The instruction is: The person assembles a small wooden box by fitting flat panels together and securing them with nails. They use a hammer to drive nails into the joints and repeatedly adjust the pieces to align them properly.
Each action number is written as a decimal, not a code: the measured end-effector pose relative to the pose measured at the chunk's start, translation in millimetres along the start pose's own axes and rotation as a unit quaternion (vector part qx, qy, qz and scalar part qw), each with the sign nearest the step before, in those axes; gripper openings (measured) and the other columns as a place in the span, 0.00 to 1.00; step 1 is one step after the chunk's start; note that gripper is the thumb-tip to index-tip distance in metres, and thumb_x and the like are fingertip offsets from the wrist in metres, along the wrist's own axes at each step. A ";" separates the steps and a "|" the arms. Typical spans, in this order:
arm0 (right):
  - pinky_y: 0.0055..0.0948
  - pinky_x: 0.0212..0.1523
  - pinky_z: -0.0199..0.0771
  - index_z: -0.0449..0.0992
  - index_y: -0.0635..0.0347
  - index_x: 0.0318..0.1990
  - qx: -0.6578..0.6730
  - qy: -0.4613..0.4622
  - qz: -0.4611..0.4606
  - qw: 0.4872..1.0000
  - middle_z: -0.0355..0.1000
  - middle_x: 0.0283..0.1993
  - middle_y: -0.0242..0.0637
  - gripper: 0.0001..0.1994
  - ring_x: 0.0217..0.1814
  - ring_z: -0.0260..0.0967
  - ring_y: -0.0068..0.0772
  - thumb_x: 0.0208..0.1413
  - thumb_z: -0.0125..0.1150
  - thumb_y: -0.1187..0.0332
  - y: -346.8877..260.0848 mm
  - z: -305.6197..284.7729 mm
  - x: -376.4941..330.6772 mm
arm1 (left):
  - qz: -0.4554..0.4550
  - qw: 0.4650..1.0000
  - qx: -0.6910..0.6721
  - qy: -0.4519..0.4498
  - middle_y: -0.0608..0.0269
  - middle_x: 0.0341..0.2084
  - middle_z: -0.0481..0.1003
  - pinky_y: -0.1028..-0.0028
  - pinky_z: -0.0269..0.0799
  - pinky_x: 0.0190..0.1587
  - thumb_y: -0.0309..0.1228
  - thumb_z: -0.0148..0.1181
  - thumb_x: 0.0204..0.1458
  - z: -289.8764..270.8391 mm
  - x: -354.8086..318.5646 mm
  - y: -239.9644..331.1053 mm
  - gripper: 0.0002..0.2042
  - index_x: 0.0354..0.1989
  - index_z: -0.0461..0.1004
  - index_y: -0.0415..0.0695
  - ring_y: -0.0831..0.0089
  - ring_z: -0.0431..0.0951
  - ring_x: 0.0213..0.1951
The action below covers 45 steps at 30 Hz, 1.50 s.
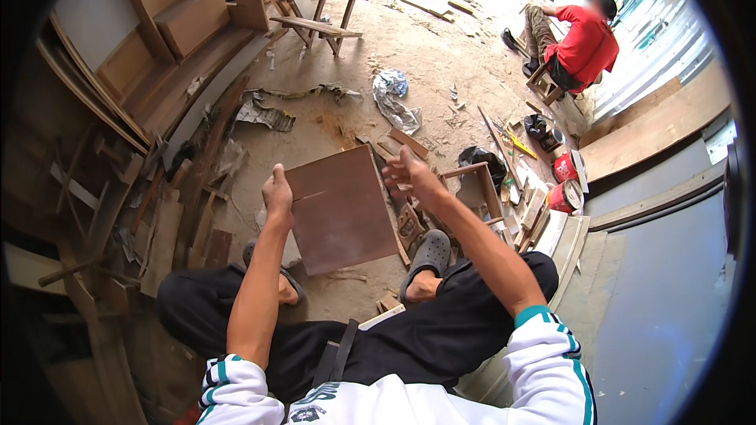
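A square brown plywood board [340,212] is held up in front of me, above my feet in grey clogs [428,254]. My left hand [277,191] grips its left edge with the fingers closed on it. At the board's upper right corner my right hand [411,174] rests with fingers spread, touching the edge. I sit with my knees apart in black trousers.
Wood scraps and planks [157,220] pile up at my left. A small wooden frame [477,182], red cans [564,181] and offcuts lie at my right. A person in a red shirt [581,43] sits further off. A wooden stool [331,4] stands on the dirt floor beyond.
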State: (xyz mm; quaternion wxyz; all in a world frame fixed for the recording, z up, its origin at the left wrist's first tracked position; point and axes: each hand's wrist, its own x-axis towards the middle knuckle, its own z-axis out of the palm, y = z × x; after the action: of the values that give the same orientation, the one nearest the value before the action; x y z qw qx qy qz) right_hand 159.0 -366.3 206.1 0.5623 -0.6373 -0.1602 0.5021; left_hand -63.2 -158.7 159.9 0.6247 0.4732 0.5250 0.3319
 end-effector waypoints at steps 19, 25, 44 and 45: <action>0.26 0.45 0.74 0.76 0.66 0.49 -0.071 0.028 -0.157 0.985 0.76 0.44 0.38 0.19 0.44 0.72 0.25 0.61 0.62 0.57 -97.2 8.0 -72.9 | 0.031 0.986 -0.087 -0.141 0.73 0.19 0.69 0.75 0.66 0.27 0.43 0.48 0.63 66.9 -50.9 72.7 0.19 0.23 0.72 0.45 0.81 0.66 0.20; 0.26 0.43 0.74 0.75 0.67 0.49 -0.029 0.043 -0.216 0.975 0.77 0.43 0.38 0.19 0.42 0.73 0.24 0.61 0.62 0.58 -110.8 -3.0 -73.1 | 0.095 0.973 -0.093 -0.190 0.62 0.31 0.79 0.72 0.74 0.38 0.50 0.45 0.65 56.3 -53.7 114.0 0.24 0.41 0.78 0.40 0.74 0.79 0.34; 0.25 0.42 0.75 0.77 0.65 0.47 -0.024 0.078 -0.188 0.979 0.78 0.42 0.35 0.17 0.40 0.74 0.23 0.61 0.62 0.59 -107.7 -18.3 -115.9 | 0.543 0.790 0.177 -0.223 0.63 0.31 0.80 0.71 0.74 0.34 0.30 0.67 0.50 59.1 -85.3 141.4 0.06 0.34 0.81 0.43 0.68 0.80 0.31; 0.25 0.42 0.75 0.77 0.65 0.47 -0.020 0.076 -0.186 0.979 0.78 0.41 0.35 0.17 0.40 0.74 0.23 0.61 0.62 0.58 -105.7 -19.0 -116.0 | 0.556 0.781 0.189 -0.211 0.64 0.32 0.80 0.72 0.74 0.33 0.30 0.66 0.51 60.1 -86.0 140.3 0.05 0.33 0.80 0.43 0.70 0.80 0.31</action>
State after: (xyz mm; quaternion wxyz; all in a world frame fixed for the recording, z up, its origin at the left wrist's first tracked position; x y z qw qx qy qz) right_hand 161.2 -432.6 349.6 0.6432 -0.6440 -0.2427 0.3357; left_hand -12.9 -205.2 321.2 0.3248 0.8496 0.0778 0.4081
